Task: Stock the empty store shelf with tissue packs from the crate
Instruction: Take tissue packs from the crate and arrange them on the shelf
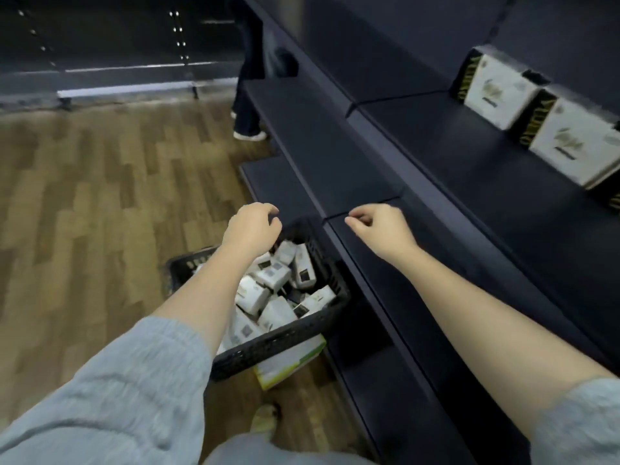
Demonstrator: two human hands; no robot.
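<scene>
A black plastic crate (278, 344) on the floor holds several white tissue packs (271, 275) in a loose heap. My left hand (251, 226) hangs over the crate's far end, fingers loosely curled, holding nothing. My right hand (379, 226) hovers above the front edge of a dark shelf (335, 156), fingers also loosely curled and empty. Two white tissue packs with black and gold sides (496, 87) (577, 142) stand side by side on a higher shelf at the right; a third shows only a corner at the frame edge.
A white and green box (292, 360) lies under the crate's near corner. Another person's legs and shoes (248, 125) stand at the far end of the dark shelving. Wood-pattern floor (100, 203) spreads to the left. My foot (265, 417) is near the crate.
</scene>
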